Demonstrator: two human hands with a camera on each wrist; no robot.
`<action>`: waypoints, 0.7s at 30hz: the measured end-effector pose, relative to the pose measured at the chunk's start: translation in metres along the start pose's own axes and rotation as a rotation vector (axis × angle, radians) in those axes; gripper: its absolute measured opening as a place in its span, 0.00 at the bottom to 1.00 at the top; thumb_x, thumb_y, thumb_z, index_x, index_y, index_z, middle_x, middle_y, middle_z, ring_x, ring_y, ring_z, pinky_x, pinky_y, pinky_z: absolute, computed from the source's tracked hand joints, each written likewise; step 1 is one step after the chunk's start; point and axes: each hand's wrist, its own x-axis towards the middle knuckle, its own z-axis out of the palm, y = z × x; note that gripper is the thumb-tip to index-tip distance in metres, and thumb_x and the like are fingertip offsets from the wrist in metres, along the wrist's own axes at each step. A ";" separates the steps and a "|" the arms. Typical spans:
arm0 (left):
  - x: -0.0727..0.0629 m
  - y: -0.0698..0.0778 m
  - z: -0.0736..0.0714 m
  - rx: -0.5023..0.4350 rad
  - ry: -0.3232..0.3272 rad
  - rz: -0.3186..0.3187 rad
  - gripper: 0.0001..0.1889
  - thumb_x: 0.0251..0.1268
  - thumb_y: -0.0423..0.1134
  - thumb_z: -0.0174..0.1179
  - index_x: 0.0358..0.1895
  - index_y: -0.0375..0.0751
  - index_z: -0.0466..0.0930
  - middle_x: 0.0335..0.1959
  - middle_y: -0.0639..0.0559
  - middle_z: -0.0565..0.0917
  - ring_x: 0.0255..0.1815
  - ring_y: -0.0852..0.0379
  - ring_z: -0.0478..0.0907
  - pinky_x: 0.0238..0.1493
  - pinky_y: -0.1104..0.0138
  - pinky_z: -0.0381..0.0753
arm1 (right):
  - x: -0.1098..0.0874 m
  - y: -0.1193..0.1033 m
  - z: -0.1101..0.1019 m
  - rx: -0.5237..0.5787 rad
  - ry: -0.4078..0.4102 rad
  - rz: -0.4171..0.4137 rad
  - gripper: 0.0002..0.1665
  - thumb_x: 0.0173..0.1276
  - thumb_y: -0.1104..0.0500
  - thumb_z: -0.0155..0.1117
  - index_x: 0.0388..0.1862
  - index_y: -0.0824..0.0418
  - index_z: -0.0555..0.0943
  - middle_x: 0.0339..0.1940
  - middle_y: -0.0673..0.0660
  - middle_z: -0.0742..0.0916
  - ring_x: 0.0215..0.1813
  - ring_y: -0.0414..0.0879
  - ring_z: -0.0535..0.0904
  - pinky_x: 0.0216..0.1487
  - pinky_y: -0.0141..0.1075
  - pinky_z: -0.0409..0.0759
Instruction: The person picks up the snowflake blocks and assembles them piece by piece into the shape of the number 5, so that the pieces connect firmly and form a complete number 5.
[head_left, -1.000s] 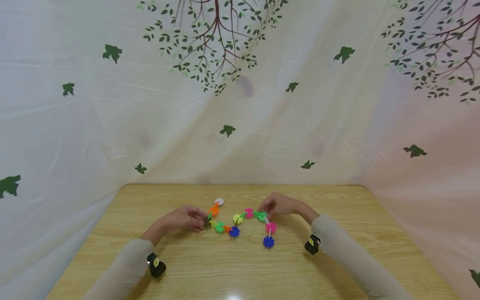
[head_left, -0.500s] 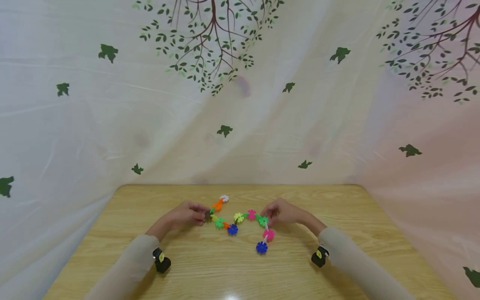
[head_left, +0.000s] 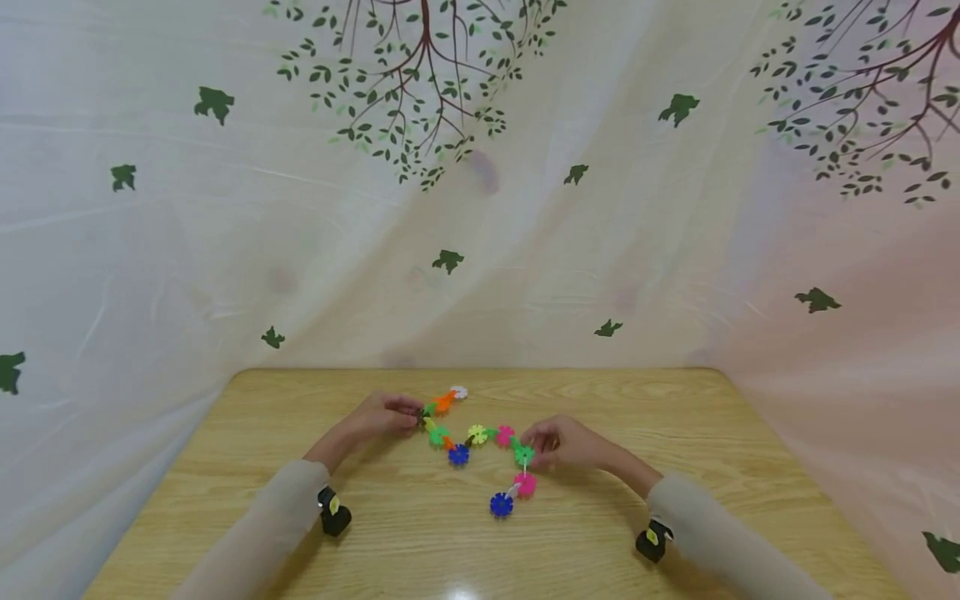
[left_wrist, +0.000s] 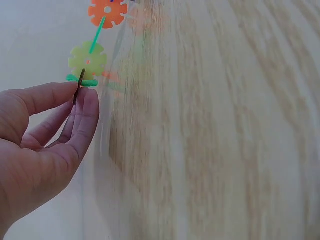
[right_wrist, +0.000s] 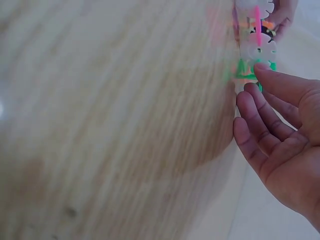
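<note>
A winding chain of interlocking snowflake discs lies across the wooden table [head_left: 420, 533]. My left hand [head_left: 382, 418] pinches a dark disc [left_wrist: 80, 82] between thumb and fingertips at the chain's left bend. Past that bend, an orange disc [head_left: 443, 403] leads up to a white end disc [head_left: 459, 392]. At the right bend, my right hand [head_left: 573, 442] pinches a green disc [head_left: 524, 455]; in the right wrist view its thumb [right_wrist: 285, 82] is on a green piece. From there a pink disc [head_left: 525, 485] leads to a blue end disc [head_left: 502, 505]. Another blue disc [head_left: 458, 454] sits mid-chain.
A pale cloth [head_left: 337, 275] printed with leaves and branches hangs behind the table and along its sides. Small black cameras [head_left: 335, 518] are strapped at both wrists, over beige sleeves [head_left: 258, 529].
My right hand has come nearer with the green disc, and the pink and blue end has swung left and closer. My left hand has shifted slightly away and right, taking the white end along.
</note>
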 end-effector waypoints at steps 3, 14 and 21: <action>0.004 -0.001 0.001 0.029 0.017 -0.005 0.19 0.67 0.27 0.62 0.60 0.25 0.79 0.53 0.35 0.84 0.47 0.58 0.82 0.52 0.65 0.86 | -0.001 -0.003 0.005 -0.006 0.007 0.002 0.14 0.65 0.63 0.74 0.49 0.64 0.85 0.32 0.53 0.87 0.35 0.35 0.80 0.39 0.29 0.82; 0.021 -0.005 0.005 0.102 0.038 0.019 0.21 0.67 0.30 0.64 0.63 0.31 0.80 0.60 0.36 0.83 0.59 0.47 0.80 0.61 0.57 0.82 | -0.005 -0.011 0.024 0.025 0.026 -0.004 0.15 0.62 0.59 0.77 0.45 0.61 0.85 0.31 0.52 0.87 0.33 0.34 0.79 0.38 0.29 0.82; 0.029 -0.002 0.004 0.074 -0.010 0.060 0.23 0.65 0.27 0.64 0.64 0.29 0.78 0.60 0.35 0.83 0.56 0.50 0.81 0.58 0.59 0.84 | -0.006 -0.022 0.033 0.040 0.019 0.021 0.14 0.61 0.57 0.78 0.43 0.59 0.85 0.31 0.49 0.85 0.34 0.35 0.79 0.37 0.29 0.81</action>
